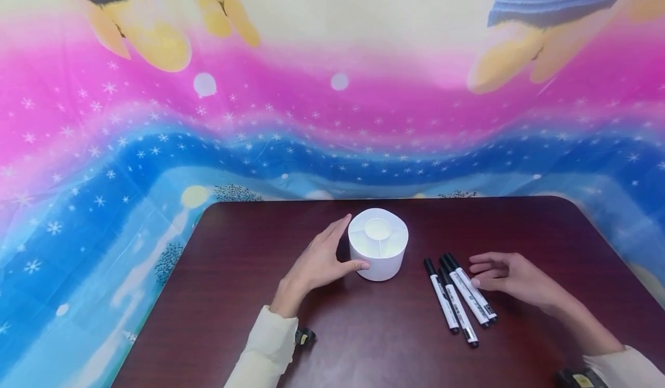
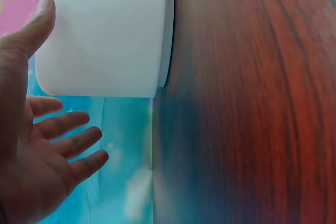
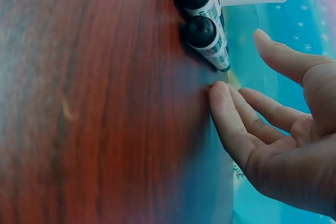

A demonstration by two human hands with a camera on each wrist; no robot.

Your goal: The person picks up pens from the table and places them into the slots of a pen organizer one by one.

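A white round desk organizer [image 1: 378,267] with several compartments around a central round one stands upright on the table. My left hand [image 1: 324,258] is at its left side, thumb along the near wall and fingers spread behind. In the left wrist view the thumb overlaps the white organizer [image 2: 105,38], while the other fingers extend below it. Several black-capped white markers [image 1: 457,298] lie side by side to the right of the organizer. My right hand [image 1: 511,275] is just right of them, fingers loosely extended and holding nothing; the right wrist view shows the marker ends [image 3: 202,32] beyond its fingertips.
The dark red-brown wooden table [image 1: 234,295] has rounded far corners. Behind it hangs a cloth backdrop [image 1: 312,111] with pink and blue bands and snowflakes. Both wrists wear a dark strapped device, such as the one at the left cuff [image 1: 305,337].
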